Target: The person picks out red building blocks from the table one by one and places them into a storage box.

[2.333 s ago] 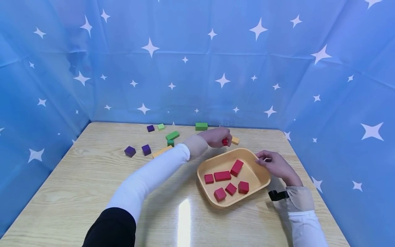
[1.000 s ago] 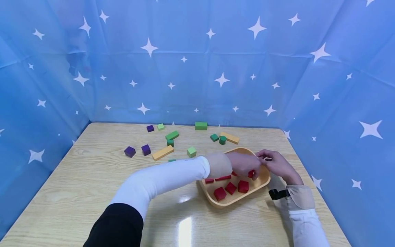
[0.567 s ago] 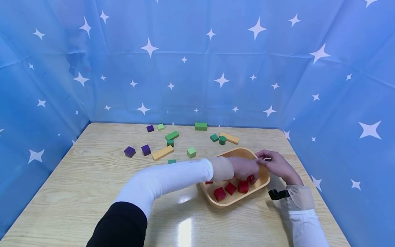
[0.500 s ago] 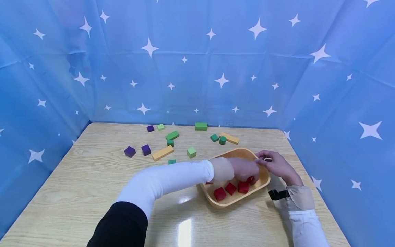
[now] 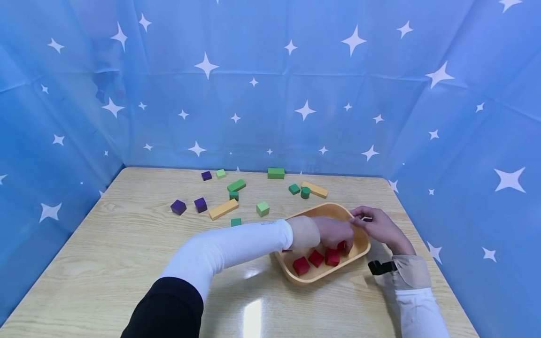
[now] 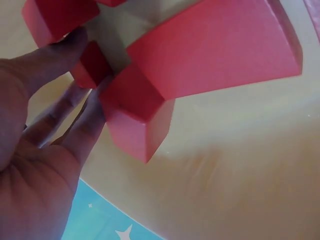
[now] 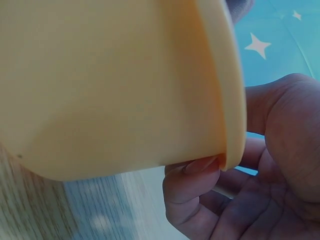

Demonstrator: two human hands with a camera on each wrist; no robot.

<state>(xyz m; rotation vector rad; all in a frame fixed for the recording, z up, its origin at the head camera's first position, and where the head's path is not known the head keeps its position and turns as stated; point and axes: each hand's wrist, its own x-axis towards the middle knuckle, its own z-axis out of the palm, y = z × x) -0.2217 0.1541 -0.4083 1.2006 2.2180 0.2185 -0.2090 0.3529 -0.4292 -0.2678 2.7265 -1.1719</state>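
My left hand (image 5: 336, 231) reaches down into the shallow orange plastic tray (image 5: 301, 282). In the left wrist view, its thumb and fingers pinch a small red block (image 6: 93, 66). A red cube-shaped block (image 6: 135, 92) lies against the fingertips, and a long red block (image 6: 220, 50) is beside it. More red blocks, such as this cube (image 5: 301, 265), lie on the tray floor; the left forearm covers others. My right hand (image 5: 378, 226) grips the tray's far right rim, with curled fingers (image 7: 187, 187) against the outside in the right wrist view.
Loose blocks lie on the wooden table (image 5: 105, 263) beyond the tray: purple cubes (image 5: 178, 207), a light green cube (image 5: 262, 209), a green cylinder (image 5: 305, 192) and yellow bars (image 5: 223, 209). A blue star-patterned cloth (image 5: 253, 94) encloses the back and sides.
The left hand has carried a red block from beyond the tray down into its right part, and stayed there over the last half second. The right hand has kept its grip on the rim.
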